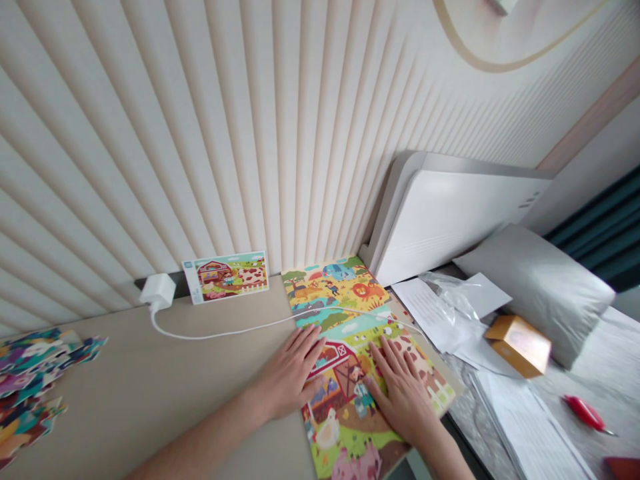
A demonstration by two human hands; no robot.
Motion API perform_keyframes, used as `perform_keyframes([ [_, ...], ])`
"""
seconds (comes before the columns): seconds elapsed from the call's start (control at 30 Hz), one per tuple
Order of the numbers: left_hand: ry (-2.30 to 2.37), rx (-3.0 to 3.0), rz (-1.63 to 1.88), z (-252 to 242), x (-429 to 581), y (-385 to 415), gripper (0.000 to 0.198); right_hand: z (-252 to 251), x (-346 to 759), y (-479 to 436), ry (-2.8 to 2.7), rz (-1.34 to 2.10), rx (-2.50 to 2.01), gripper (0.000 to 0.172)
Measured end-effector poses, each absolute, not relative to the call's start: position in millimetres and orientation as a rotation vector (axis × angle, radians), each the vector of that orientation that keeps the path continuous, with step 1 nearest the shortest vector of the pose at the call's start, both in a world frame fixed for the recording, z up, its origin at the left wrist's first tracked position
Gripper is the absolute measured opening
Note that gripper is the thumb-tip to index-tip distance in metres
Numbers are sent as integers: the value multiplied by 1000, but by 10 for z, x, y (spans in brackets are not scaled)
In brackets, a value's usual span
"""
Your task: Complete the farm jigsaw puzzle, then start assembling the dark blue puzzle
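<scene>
A colourful farm-and-animal jigsaw puzzle (pixel 345 293) lies assembled on the beige table (pixel 150 380). My left hand (pixel 293 373) rests flat on the puzzle's left edge, fingers spread over the red barn picture. My right hand (pixel 403 390) lies flat on the puzzle's right half, fingers stretched out. Neither hand holds anything. A small reference picture card (pixel 226 275) of the farm scene leans against the ribbed wall behind.
A white charger plug (pixel 158 291) sits by the wall, its cable (pixel 225 331) running across the puzzle's top. Several loose puzzle pieces (pixel 30 373) lie at the far left. To the right are papers (pixel 445 307), a plastic bag, an orange box (pixel 519 345), a grey pillow (pixel 540 287) and a red pen (pixel 583 411).
</scene>
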State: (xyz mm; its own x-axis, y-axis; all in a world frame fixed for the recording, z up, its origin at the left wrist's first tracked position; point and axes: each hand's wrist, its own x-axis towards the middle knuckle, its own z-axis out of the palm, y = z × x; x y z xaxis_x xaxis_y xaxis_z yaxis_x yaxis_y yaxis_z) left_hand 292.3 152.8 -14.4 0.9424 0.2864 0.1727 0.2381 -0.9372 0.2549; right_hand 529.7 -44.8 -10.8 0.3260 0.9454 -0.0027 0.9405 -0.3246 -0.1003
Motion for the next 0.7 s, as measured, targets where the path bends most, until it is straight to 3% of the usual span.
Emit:
perform_keyframes([
  [0.27,446,2852,323,-178,2919,1524,65,-113,5418,-468,-1750,56,-2501,67],
  [0.7,440,2805,254,-172,2915,1523,81,-151,5627,-488,-1778,25,-2465,68],
])
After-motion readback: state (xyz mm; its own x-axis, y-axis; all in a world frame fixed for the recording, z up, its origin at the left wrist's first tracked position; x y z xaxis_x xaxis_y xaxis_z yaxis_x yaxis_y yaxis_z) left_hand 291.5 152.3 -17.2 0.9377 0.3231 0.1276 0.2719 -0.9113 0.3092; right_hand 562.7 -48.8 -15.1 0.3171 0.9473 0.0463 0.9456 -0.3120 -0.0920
